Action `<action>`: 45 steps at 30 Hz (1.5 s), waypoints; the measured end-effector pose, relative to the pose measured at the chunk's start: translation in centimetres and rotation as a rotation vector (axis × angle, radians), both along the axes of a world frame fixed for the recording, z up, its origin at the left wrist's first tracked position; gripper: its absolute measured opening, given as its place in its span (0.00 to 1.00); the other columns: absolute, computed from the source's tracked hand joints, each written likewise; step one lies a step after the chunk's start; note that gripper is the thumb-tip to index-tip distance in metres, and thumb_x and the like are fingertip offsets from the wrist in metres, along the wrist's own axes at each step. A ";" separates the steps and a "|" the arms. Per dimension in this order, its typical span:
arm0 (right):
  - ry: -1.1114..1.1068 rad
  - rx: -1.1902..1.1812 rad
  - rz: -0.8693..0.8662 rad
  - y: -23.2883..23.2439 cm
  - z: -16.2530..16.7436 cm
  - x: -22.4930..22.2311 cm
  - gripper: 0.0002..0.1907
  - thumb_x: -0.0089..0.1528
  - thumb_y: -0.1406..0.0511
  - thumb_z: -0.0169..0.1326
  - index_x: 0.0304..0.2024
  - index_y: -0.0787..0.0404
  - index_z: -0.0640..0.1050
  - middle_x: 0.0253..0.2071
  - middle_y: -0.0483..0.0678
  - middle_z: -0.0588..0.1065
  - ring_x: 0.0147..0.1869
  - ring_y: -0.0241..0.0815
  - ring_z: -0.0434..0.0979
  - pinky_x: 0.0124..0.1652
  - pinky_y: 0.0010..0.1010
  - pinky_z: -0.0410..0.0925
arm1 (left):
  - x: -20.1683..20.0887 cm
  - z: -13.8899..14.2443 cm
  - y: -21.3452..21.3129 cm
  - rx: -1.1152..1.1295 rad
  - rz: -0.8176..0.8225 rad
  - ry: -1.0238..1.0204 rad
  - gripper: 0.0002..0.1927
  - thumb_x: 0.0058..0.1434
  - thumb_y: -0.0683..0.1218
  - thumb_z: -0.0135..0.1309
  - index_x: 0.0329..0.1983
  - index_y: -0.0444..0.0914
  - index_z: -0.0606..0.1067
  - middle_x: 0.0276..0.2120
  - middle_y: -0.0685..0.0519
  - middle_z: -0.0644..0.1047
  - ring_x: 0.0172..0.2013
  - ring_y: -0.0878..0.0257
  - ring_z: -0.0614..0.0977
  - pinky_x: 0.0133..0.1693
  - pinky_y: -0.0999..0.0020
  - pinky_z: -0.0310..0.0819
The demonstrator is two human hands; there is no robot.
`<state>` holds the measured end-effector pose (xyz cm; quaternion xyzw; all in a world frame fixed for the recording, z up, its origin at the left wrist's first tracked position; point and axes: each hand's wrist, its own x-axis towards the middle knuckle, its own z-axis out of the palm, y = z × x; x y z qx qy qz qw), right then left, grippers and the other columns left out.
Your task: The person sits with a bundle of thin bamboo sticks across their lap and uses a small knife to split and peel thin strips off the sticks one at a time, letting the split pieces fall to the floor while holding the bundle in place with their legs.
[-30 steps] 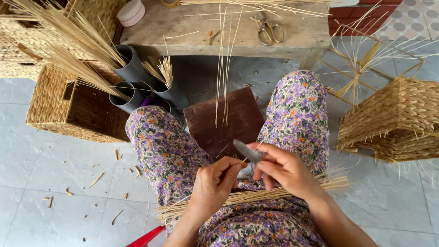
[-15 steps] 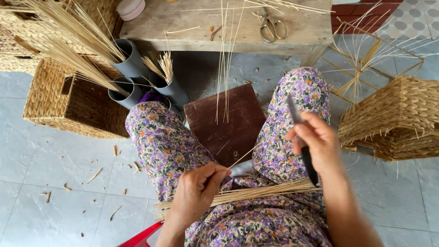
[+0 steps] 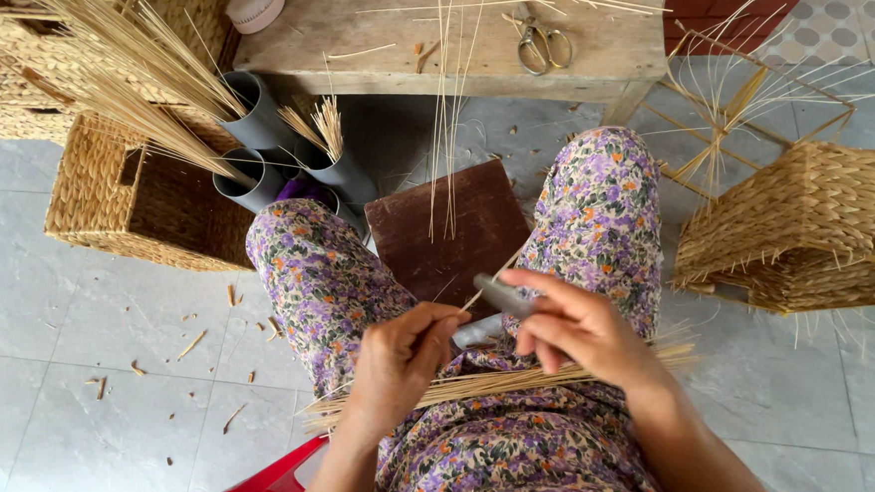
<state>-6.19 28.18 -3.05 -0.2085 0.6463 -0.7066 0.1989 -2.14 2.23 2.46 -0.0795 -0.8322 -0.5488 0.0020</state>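
Note:
My left hand pinches a thin pale straw stick that slants up to the right. My right hand grips a grey-handled knife, its blade angled down toward my left fingers. The knife meets the stick between my two hands. A bundle of straw sticks lies across my lap, over my floral trousers. A dark brown wooden board sits between my knees, with a few long sticks resting on it.
A wooden bench ahead holds scissors, a tape roll and loose sticks. Grey tubes filled with straw lean at the left beside woven baskets. Another woven basket stands at the right. Straw scraps litter the tiled floor.
My right hand pulled the knife away up to the right, then came back down to the stick held in my left hand. My left hand stayed over my lap.

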 end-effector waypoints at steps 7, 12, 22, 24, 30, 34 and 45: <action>-0.032 0.038 -0.098 -2.8 -1.2 0.0 0.20 0.68 0.72 0.48 0.64 0.63 0.71 0.31 0.50 0.80 0.24 0.31 0.76 0.24 0.22 0.71 | 0.3 -0.7 0.6 0.007 -0.023 -0.067 0.07 0.67 0.41 0.54 0.41 0.35 0.81 0.18 0.53 0.77 0.19 0.72 0.77 0.21 0.73 0.69; -0.032 0.034 -0.357 0.6 -2.2 -1.7 0.18 0.68 0.69 0.49 0.61 0.64 0.74 0.31 0.51 0.80 0.22 0.33 0.74 0.23 0.24 0.70 | 0.8 -0.9 -0.6 0.027 -0.024 -0.040 0.07 0.67 0.40 0.53 0.41 0.35 0.81 0.19 0.54 0.76 0.18 0.72 0.74 0.21 0.72 0.66; 0.032 -0.055 -0.596 6.0 0.0 -2.2 0.19 0.71 0.67 0.49 0.64 0.65 0.74 0.34 0.51 0.78 0.25 0.34 0.73 0.27 0.25 0.68 | 1.2 -0.4 -1.7 0.023 0.060 -0.055 0.07 0.67 0.40 0.54 0.42 0.35 0.82 0.16 0.54 0.75 0.18 0.72 0.73 0.20 0.73 0.65; 0.025 0.011 -0.451 4.5 0.1 -1.2 0.22 0.69 0.67 0.49 0.65 0.65 0.72 0.32 0.52 0.79 0.24 0.34 0.74 0.26 0.25 0.70 | 1.2 -0.4 -1.3 0.023 0.052 -0.051 0.08 0.66 0.41 0.54 0.42 0.35 0.82 0.17 0.54 0.76 0.18 0.72 0.74 0.19 0.73 0.66; -0.097 0.075 0.017 -2.5 -0.8 0.7 0.25 0.66 0.70 0.49 0.67 0.61 0.68 0.29 0.50 0.80 0.22 0.32 0.76 0.22 0.23 0.72 | 1.1 -0.7 0.3 0.012 0.003 -0.022 0.06 0.66 0.41 0.55 0.42 0.35 0.81 0.20 0.54 0.79 0.20 0.73 0.79 0.22 0.73 0.71; -0.098 0.038 -0.029 -3.4 -1.3 0.5 0.22 0.68 0.70 0.49 0.65 0.63 0.71 0.31 0.50 0.80 0.23 0.31 0.75 0.23 0.23 0.70 | 1.3 -0.9 0.2 0.004 0.016 -0.040 0.06 0.66 0.41 0.55 0.42 0.36 0.81 0.19 0.52 0.78 0.20 0.71 0.77 0.21 0.72 0.70; -0.041 -0.182 -0.520 4.7 -2.7 -3.1 0.18 0.70 0.69 0.50 0.62 0.66 0.73 0.34 0.51 0.78 0.25 0.35 0.73 0.25 0.26 0.69 | 1.7 -1.4 -1.9 -0.066 0.021 0.005 0.05 0.65 0.41 0.58 0.38 0.36 0.82 0.17 0.52 0.76 0.17 0.71 0.72 0.20 0.71 0.66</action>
